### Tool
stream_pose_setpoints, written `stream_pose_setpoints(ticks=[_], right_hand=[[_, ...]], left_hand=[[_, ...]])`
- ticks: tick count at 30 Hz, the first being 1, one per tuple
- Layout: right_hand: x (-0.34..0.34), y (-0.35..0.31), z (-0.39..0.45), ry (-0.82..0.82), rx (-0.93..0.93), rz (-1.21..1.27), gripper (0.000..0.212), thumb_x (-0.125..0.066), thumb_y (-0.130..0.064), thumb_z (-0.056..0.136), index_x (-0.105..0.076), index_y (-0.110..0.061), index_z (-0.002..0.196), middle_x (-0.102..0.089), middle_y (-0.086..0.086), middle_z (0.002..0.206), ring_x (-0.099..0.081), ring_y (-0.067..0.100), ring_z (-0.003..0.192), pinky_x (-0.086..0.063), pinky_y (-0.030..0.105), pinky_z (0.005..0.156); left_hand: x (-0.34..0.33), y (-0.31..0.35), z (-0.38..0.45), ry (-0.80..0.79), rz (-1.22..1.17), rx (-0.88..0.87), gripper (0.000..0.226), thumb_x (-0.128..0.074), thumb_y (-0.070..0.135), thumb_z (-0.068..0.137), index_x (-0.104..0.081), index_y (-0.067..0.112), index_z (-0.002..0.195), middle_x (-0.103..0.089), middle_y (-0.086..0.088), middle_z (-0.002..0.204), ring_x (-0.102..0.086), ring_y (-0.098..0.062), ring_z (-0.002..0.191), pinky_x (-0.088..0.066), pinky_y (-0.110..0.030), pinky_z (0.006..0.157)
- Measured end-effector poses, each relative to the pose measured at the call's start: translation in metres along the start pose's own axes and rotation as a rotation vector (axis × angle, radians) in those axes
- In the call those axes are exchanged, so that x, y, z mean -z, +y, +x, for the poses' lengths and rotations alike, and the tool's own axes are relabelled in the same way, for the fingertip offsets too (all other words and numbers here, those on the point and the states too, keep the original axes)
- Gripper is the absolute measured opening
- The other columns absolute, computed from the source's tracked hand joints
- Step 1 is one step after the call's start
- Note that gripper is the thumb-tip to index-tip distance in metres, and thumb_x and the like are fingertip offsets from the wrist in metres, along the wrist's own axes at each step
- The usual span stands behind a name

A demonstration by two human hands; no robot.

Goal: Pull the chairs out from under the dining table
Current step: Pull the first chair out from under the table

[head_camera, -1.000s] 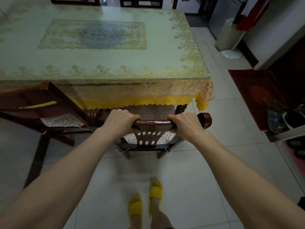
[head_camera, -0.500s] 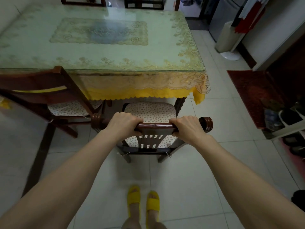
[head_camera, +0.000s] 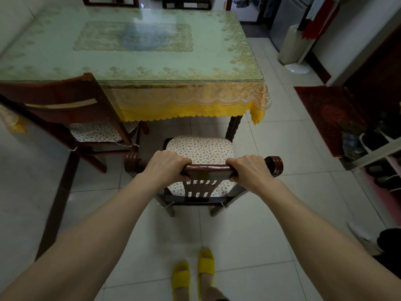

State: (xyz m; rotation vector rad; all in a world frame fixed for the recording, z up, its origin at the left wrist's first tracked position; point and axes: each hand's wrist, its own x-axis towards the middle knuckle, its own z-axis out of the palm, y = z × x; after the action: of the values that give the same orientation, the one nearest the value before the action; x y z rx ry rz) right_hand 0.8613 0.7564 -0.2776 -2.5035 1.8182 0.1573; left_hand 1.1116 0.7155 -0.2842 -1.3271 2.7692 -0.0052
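Now, in the head view, the left hand [head_camera: 166, 167] and the right hand [head_camera: 251, 170] are both gripping the top rail of the chair [head_camera: 201, 168], fingers curled around it. Its seat is sitting clear of the dining table [head_camera: 238, 70] (the cushion is fully showing). Probably this pull is finishing; next, letting go and taking the second chair [head_camera: 65, 98], which is standing to the left.

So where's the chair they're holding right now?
Centre of the head view: the chair stands clear of the dining table, near its right corner, with the left hand and right hand gripping its top rail.
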Motion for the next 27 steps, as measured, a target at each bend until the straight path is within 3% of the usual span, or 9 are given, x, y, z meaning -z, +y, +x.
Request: stream_pose_setpoints(ticks=[9,14,20,24,27], right_hand=[[-0.005,-0.004,-0.055,-0.010,0.025,0.001,0.017,-0.065,-0.028,0.086,-0.058,-0.023,0.101,-0.060,0.001,0.077,-0.053,0.023,0.066,-0.039,0.032,0.060],[-0.006,-0.006,-0.088,-0.026,0.045,-0.003,0.017,-0.065,-0.029,0.087,-0.058,-0.024,0.102,-0.065,0.001,0.081,-0.059,0.024,0.070,-0.049,0.034,0.063],[-0.012,-0.019,-0.126,-0.009,0.037,0.006,0.017,-0.066,-0.029,0.087,-0.058,-0.025,0.101,-0.060,-0.001,0.077,-0.053,0.021,0.065,-0.040,0.031,0.058],[-0.017,-0.034,-0.156,-0.022,0.027,0.014,0.019,-0.065,-0.031,0.088,-0.057,-0.025,0.104,-0.064,0.001,0.083,-0.057,0.021,0.069,-0.045,0.031,0.061],[-0.019,-0.044,-0.176,-0.016,0.010,0.027,0.018,-0.065,-0.030,0.089,-0.057,-0.025,0.105,-0.065,0.001,0.084,-0.054,0.019,0.068,-0.040,0.029,0.061]], left_hand=[[-0.001,0.048,-0.039,-0.022,-0.020,0.033,0.026,-0.064,0.056,0.081,-0.062,0.034,0.096,-0.047,0.010,0.066,-0.044,-0.015,0.060,-0.040,-0.029,0.055],[0.001,0.076,-0.063,-0.021,-0.047,0.050,0.022,-0.063,0.054,0.082,-0.062,0.035,0.094,-0.048,0.011,0.066,-0.046,-0.014,0.061,-0.038,-0.029,0.056],[-0.002,0.099,-0.093,-0.026,-0.063,0.036,0.021,-0.063,0.052,0.083,-0.062,0.034,0.092,-0.049,0.011,0.067,-0.047,-0.013,0.061,-0.037,-0.029,0.056],[-0.004,0.115,-0.119,-0.031,-0.081,0.024,0.020,-0.063,0.051,0.083,-0.062,0.033,0.092,-0.051,0.011,0.068,-0.048,-0.013,0.061,-0.042,-0.030,0.057],[-0.005,0.125,-0.135,-0.043,-0.074,0.020,0.021,-0.063,0.051,0.083,-0.062,0.033,0.094,-0.052,0.011,0.069,-0.049,-0.013,0.062,-0.047,-0.031,0.059]])
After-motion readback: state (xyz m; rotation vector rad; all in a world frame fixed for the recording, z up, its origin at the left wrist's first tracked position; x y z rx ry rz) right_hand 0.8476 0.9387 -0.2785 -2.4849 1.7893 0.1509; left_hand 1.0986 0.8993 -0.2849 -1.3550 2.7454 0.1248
